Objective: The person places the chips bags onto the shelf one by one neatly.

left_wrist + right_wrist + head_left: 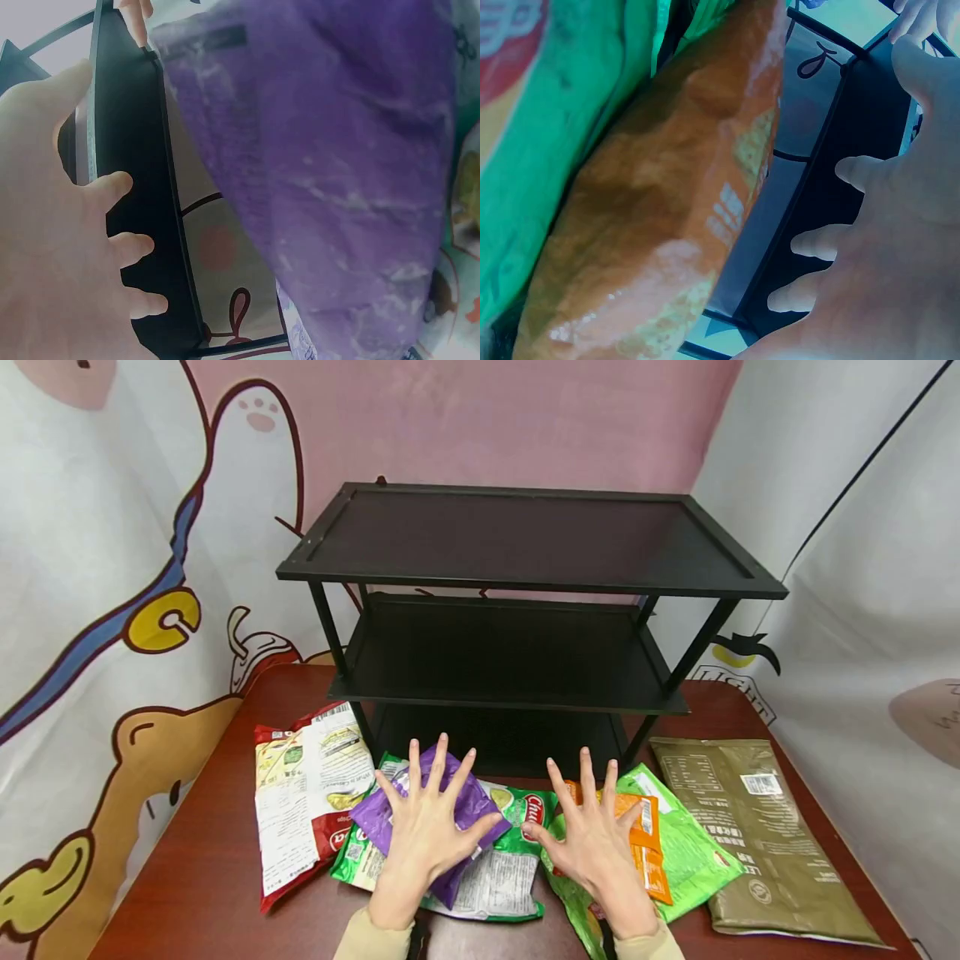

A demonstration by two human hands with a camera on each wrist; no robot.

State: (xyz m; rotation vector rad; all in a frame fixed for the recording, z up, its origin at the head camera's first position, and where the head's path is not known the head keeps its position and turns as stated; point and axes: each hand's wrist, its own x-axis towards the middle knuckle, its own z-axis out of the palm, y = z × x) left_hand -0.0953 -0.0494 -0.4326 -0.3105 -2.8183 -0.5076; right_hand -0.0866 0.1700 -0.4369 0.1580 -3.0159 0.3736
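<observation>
My left hand (427, 827) has its fingers spread, palm down, over a purple snack bag (475, 795). That bag lies on a green and white chip bag (506, 881). With fingers spread too, my right hand (592, 839) is over an orange snack bag (651, 852) and a green bag (573, 902). A bright green bag (697, 847) lies beside them, partly under the orange one. Neither hand holds anything. In the left wrist view the purple bag (345, 165) is close to the camera; the orange bag (645, 195) fills much of the right wrist view.
A black three-tier rack (517, 539) stands at the back of the brown table (187, 877). A red and white chip bag (303, 802) lies at the left, and a large olive bag (765, 843) at the right. Printed cloth (540, 427) hangs behind and at the sides.
</observation>
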